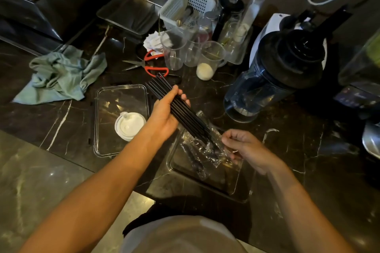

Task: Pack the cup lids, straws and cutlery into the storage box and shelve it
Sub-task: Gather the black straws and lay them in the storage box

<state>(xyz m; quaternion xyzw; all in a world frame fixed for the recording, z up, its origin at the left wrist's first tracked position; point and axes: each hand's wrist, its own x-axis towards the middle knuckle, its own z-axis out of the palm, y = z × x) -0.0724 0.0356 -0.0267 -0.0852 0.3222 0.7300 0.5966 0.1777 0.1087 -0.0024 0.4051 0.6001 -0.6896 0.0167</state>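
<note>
At frame centre my left hand (166,107) has its fingers curled round the black straws (181,109) while my right hand (244,148) pinches their clear wrapper (207,150), apparently stripping it above the storage box (236,181).

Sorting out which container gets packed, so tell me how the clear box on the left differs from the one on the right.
The left clear box holds white cup lids; the right clear box holds crinkled plastic wrapping. The left one lies nearly square to view, the right one angled. Both are clear, rectangular and open-topped on the dark counter.
</note>
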